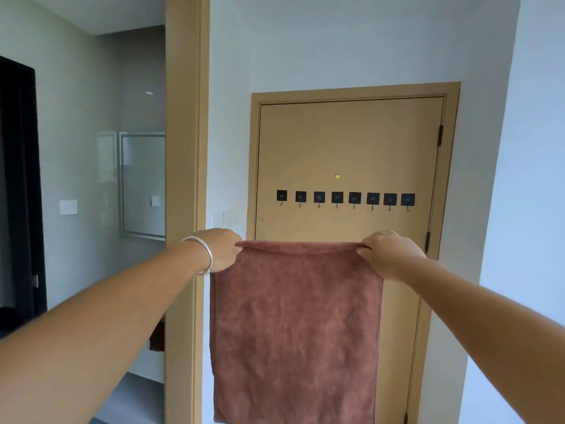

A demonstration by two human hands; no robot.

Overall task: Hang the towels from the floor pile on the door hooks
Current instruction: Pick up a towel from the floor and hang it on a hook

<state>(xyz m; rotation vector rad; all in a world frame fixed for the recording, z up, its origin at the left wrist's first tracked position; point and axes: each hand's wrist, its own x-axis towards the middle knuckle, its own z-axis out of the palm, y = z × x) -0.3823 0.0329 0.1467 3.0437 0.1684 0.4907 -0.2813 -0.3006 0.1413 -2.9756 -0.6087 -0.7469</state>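
Observation:
A reddish-brown towel (296, 325) hangs flat in front of me, stretched by its two top corners. My left hand (221, 249), with a silver bangle at the wrist, pinches the top left corner. My right hand (391, 254) pinches the top right corner. Behind the towel stands a tan door (348, 142), shut. Across it runs a row of several black square hooks (345, 198), all bare, a little above the towel's top edge. The floor pile is out of view.
A tan door frame post (183, 179) rises left of the towel, with an opening to a room with glass panels (142, 185) beyond. A dark brown cloth (157, 336) shows low in that opening. White walls flank the door; light switches (224, 218) sit left of it.

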